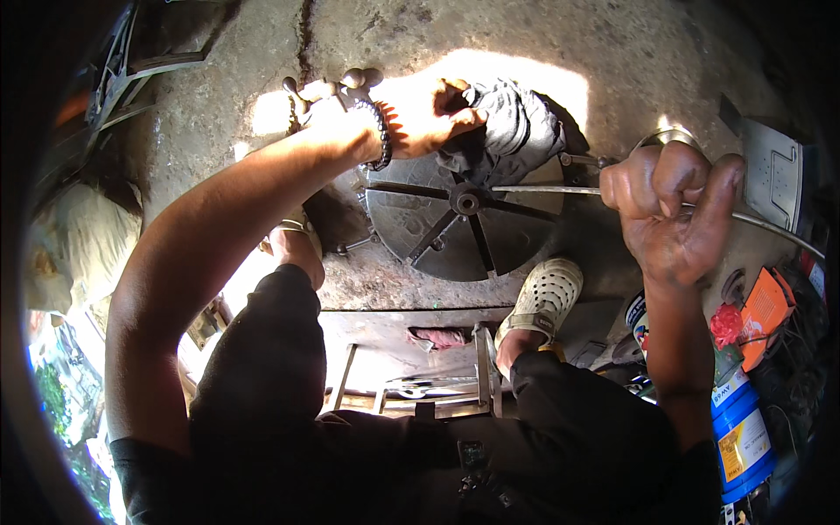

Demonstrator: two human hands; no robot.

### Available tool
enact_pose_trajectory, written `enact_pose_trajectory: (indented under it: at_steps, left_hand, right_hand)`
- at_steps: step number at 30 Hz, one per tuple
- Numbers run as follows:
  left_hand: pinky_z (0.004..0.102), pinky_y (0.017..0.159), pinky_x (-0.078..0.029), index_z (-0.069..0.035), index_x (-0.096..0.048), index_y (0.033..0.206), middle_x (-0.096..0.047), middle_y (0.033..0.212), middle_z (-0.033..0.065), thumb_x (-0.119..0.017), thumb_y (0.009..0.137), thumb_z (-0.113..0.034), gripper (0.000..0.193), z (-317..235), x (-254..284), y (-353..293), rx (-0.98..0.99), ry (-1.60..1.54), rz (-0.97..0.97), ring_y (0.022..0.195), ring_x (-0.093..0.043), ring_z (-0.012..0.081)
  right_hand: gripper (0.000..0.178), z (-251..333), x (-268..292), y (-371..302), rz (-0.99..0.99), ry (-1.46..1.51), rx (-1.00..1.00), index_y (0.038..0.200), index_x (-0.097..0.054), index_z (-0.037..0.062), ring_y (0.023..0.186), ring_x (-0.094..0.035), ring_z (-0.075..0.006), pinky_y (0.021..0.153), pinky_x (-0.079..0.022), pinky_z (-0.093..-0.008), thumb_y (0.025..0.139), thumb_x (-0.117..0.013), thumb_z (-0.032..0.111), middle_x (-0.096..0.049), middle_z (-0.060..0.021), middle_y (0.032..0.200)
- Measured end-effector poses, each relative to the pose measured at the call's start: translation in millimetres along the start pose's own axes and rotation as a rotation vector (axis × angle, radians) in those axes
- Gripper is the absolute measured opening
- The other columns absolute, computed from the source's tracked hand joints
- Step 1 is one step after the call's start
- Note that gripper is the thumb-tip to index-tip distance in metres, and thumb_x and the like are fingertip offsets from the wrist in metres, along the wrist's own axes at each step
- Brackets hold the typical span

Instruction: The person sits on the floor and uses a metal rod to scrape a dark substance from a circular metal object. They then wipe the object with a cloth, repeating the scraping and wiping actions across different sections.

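My left hand (429,114), wearing a beaded bracelet, pinches the edge of a dark grey rag (516,127). The rag lies bunched over the far rim of a round metal disc (402,223) with radial slots and a raised hub (465,201). Closed in a fist, my right hand (674,210) grips a long thin metal rod (564,190). Its near tip ends beside the hub, over the disc, and the other end runs off past my fist to the right. The rag hides part of the disc's far side.
My feet, the right in a pale clog (547,297), flank the disc on the concrete floor. A blue bucket (744,437), an orange box (766,311) and a grey metal case (774,175) stand at the right. Metal frames (131,74) lean at the far left.
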State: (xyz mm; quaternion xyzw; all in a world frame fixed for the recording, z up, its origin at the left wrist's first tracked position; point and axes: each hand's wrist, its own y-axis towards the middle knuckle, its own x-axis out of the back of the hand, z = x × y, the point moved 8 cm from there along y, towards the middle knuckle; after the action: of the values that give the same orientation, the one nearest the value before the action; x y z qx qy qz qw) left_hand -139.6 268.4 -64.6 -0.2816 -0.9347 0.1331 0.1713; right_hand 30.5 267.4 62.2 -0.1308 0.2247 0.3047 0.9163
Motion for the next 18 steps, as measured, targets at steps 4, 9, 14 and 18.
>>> enact_pose_trajectory:
  at_steps: [4, 9, 14, 18]
  left_hand:
    - [0.0316, 0.061, -0.035, 0.001, -0.05, 0.087, -0.04, 0.069, 0.0038, -0.062, 0.094, -0.03, 0.034, 5.1, 0.5, -3.0, 0.0, 0.035, -0.031, 0.067, -0.039, 0.0121]
    - [0.0329, 0.061, -0.037, 0.001, -0.05, 0.089, -0.043, 0.07, 0.0062, -0.061, 0.095, -0.031, 0.034, 3.0, 3.2, -3.8, -0.015, 0.192, -0.003, 0.067, -0.042, 0.014]
    - [0.0374, 0.073, -0.045, 0.001, -0.052, 0.105, -0.054, 0.086, 0.0147, -0.06, 0.095, -0.038, 0.041, 2.5, -5.2, -12.9, -0.118, 0.483, -0.143, 0.08, -0.054, 0.0259]
    - [0.0376, 0.089, -0.047, 0.001, -0.05, 0.123, -0.059, 0.111, 0.0209, -0.058, 0.095, -0.042, 0.052, -7.5, 2.2, -14.4, 0.247, 0.434, 0.13, 0.102, -0.059, 0.0308]
  right_hand:
    - [0.061, -10.3, -3.6, 6.1, 0.028, -0.052, -0.011, 0.067, -0.033, 0.0126, 0.051, -0.021, -0.0124, 0.057, -0.025, -0.0319, 0.099, -0.019, 0.062, -0.029, 0.0008, 0.058]
    - [0.061, -20.7, -3.9, 9.6, -0.034, -0.074, -0.041, 0.066, -0.032, 0.0127, 0.052, -0.02, -0.0129, 0.056, -0.024, -0.0322, 0.098, -0.02, 0.063, -0.027, 0.0006, 0.056]
    - [0.062, -37.0, 20.2, 16.4, -0.196, -0.004, -0.091, 0.064, -0.031, 0.0128, 0.051, -0.016, -0.0126, 0.054, -0.022, -0.0321, 0.098, -0.021, 0.063, -0.023, 0.0016, 0.055]
    - [0.062, -33.0, 10.7, 29.2, -0.17, -0.045, -0.083, 0.063, -0.03, 0.0126, 0.049, -0.016, -0.0112, 0.05, -0.019, -0.03, 0.1, -0.021, 0.061, -0.022, 0.003, 0.054]
